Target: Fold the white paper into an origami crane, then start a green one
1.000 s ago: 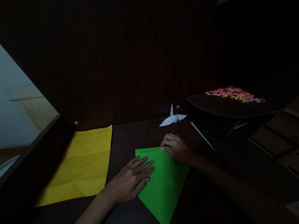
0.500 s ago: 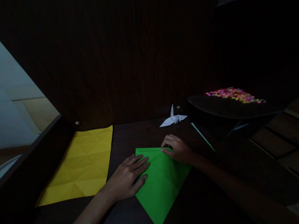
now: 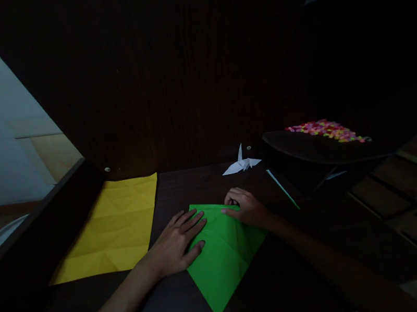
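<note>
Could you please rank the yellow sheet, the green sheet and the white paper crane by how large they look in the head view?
1. yellow sheet, largest
2. green sheet, smaller, though both hands cover part of it
3. white paper crane, far the smallest; it also lies farthest from the camera

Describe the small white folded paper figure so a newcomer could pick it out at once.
Start at the dark wooden table and follow it to its far edge, where it meets the upright dark panel. The white paper crane sits there, beyond the right hand on the green sheet. Unlike the flat green and yellow sheet, it is small, white and folded.
</note>
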The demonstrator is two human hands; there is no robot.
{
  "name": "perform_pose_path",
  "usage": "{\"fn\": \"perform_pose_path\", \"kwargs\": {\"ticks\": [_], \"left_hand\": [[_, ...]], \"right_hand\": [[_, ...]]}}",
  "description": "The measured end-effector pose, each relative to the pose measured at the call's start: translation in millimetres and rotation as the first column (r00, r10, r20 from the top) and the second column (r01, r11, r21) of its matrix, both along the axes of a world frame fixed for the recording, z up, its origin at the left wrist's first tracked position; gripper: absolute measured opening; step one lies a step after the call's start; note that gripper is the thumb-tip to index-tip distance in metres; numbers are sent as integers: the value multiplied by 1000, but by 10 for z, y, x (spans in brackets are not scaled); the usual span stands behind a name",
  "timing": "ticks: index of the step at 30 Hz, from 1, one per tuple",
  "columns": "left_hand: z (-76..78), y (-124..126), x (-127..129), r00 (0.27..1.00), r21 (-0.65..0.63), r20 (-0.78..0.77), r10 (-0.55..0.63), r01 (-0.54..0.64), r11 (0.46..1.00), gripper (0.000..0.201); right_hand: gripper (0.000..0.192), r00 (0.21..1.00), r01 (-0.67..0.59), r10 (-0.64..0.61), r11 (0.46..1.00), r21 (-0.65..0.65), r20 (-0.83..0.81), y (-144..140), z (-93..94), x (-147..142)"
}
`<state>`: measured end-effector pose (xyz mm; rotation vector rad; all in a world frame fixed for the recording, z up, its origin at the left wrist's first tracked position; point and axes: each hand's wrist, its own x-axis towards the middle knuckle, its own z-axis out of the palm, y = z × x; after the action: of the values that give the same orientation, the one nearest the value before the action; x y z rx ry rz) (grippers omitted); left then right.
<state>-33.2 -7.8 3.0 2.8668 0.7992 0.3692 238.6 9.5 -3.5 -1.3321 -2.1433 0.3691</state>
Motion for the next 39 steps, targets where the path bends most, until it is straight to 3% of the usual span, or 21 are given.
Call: {"fn": "perform_pose_path", "kwargs": {"ticks": [17,30,39], "left_hand": [[-3,-6,-10,993,-34,-98,-62,59,998,51],[-21,-125,93,997,57,-71,-12,16,998,53],[-59,-190,169,990,79,-105,94,-86,993,56]], "right_hand": [[7,1000,2,-4,998,-65,-27,44,-66,2],[9,980,-58,20,981,185,200,-46,-34,-70],[5,988,-56,26,978,201,151,-153,-30,-187]]}}
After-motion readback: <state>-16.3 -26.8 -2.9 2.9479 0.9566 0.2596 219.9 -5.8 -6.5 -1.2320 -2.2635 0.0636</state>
